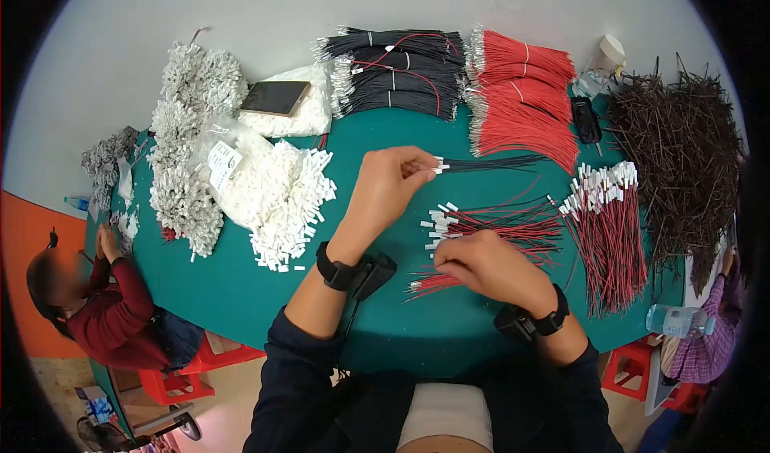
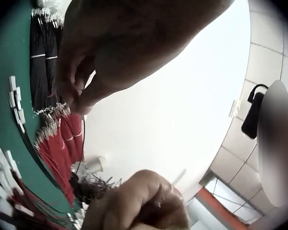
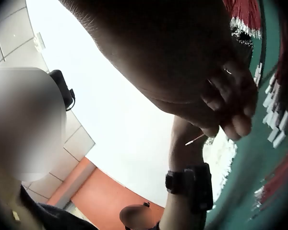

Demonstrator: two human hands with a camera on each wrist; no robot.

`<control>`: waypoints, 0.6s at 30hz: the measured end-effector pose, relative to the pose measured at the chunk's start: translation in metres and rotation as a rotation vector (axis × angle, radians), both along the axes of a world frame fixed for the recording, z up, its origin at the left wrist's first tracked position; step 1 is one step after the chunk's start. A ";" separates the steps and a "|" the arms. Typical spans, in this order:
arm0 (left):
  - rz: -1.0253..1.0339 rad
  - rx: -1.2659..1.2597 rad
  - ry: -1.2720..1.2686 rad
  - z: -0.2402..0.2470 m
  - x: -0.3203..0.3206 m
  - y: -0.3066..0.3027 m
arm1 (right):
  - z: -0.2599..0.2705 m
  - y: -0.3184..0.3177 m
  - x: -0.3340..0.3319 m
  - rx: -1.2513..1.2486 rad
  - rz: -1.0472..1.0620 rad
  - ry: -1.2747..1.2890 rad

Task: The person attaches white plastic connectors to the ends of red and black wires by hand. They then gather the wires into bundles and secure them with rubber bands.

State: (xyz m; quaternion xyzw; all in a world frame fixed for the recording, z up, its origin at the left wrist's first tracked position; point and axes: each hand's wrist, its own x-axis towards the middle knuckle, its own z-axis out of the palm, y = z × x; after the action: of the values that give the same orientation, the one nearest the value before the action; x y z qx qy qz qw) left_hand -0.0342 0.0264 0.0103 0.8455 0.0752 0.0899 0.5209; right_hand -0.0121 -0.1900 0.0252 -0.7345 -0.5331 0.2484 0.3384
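My left hand (image 1: 385,182) is raised over the middle of the table, its thumb and fingers pinched together. A thin black wire (image 2: 84,139) hangs from those fingertips in the left wrist view. Behind them lie black wires (image 1: 489,165) with white sleeves (image 1: 440,165) on their left ends. My right hand (image 1: 489,262) is curled above the nearer pile and pinches a red wire (image 3: 196,140), whose bare metal tip sticks out past the fingertips. Under and beside it are red-and-black wires (image 1: 529,227) with white sleeves (image 1: 441,220), and loose red wires (image 1: 437,282) nearer me.
Loose white sleeves (image 1: 293,204) spill from a plastic bag at left; a phone (image 1: 277,97) rests on another bag. Black bundles (image 1: 401,72) and red bundles (image 1: 521,92) lie at the back. Sleeved wires (image 1: 605,244) and a dark wire heap (image 1: 678,164) stand right. A person (image 1: 104,308) sits left.
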 end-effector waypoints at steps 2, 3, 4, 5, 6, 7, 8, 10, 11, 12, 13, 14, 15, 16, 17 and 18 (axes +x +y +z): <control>-0.056 -0.167 -0.053 0.004 -0.003 -0.002 | 0.009 -0.003 0.002 0.263 -0.084 0.050; -0.056 -0.168 -0.053 0.008 -0.005 -0.003 | 0.018 -0.006 0.003 0.262 -0.084 0.050; -0.092 -0.250 -0.020 0.013 -0.007 -0.005 | 0.028 -0.009 0.003 0.294 -0.196 0.055; -0.128 -0.332 0.013 0.018 -0.009 -0.007 | 0.037 -0.013 0.003 0.325 -0.308 0.061; -0.128 -0.333 0.013 0.023 -0.011 -0.009 | 0.042 -0.017 0.003 0.384 -0.375 0.009; -0.146 -0.351 0.020 0.027 -0.014 -0.011 | 0.045 -0.019 0.004 0.384 -0.376 0.008; -0.164 -0.369 0.028 0.031 -0.017 -0.014 | 0.048 -0.022 0.005 0.434 -0.464 -0.093; -0.178 -0.388 0.039 0.038 -0.021 -0.017 | 0.053 -0.027 0.007 0.487 -0.584 -0.265; -0.192 -0.408 0.051 0.041 -0.023 -0.019 | 0.054 -0.029 0.007 0.486 -0.586 -0.265; -0.194 -0.408 0.051 0.042 -0.024 -0.021 | 0.056 -0.030 0.008 0.487 -0.602 -0.323; -0.200 -0.440 0.054 0.043 -0.025 -0.023 | 0.057 -0.031 0.009 0.488 -0.619 -0.381; -0.206 -0.471 0.057 0.044 -0.026 -0.025 | 0.056 -0.030 0.010 0.488 -0.621 -0.382; -0.209 -0.471 0.058 0.045 -0.027 -0.026 | 0.054 -0.029 0.011 0.513 -0.609 -0.403; -0.207 -0.480 0.059 0.046 -0.027 -0.027 | 0.052 -0.028 0.013 0.537 -0.596 -0.424; -0.204 -0.489 0.059 0.047 -0.028 -0.028 | 0.051 -0.027 0.014 0.538 -0.597 -0.426; -0.205 -0.488 0.058 0.047 -0.028 -0.028 | 0.050 -0.027 0.015 0.544 -0.594 -0.443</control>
State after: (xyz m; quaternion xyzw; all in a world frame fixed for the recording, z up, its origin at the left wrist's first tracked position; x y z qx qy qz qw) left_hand -0.0619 -0.0016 0.0575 0.7002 0.0236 -0.0085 0.7135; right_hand 0.0027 -0.2166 0.0756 -0.7754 -0.4048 -0.1715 0.4533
